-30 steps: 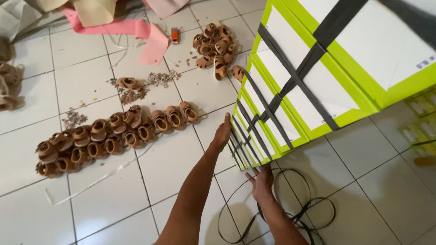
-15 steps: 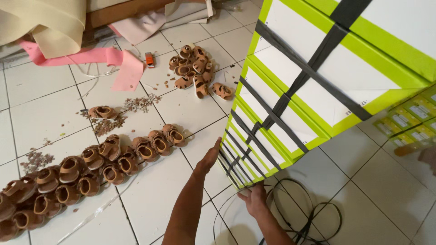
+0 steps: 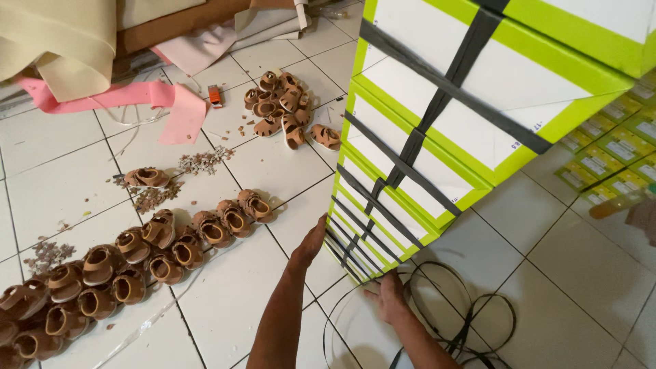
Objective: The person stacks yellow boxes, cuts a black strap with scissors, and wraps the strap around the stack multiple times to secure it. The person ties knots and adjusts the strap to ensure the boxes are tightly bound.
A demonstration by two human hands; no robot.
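A tall stack of green-and-white boxes [image 3: 437, 130] bound with black strapping stands on the white tiled floor. My left hand [image 3: 311, 242] presses flat against the stack's lower left side, fingers together and pointing up. Down on the floor at the base of the stack, my right hand [image 3: 388, 295] rests with fingers spread next to the bottom box. Loose loops of black strap [image 3: 471, 311] lie on the tiles right beside that hand.
A row of small brown sandals [image 3: 143, 253] runs along the floor at left, with another pile [image 3: 287, 109] farther back. Pink strips [image 3: 116, 96] and beige sheets [image 3: 61, 41] lie at the top left. More green boxes [image 3: 615, 150] lie at right.
The view has drifted closer and to the left of the stack. Both hands stay at the base of the boxes, the left still against the side, the right still low by the strap.
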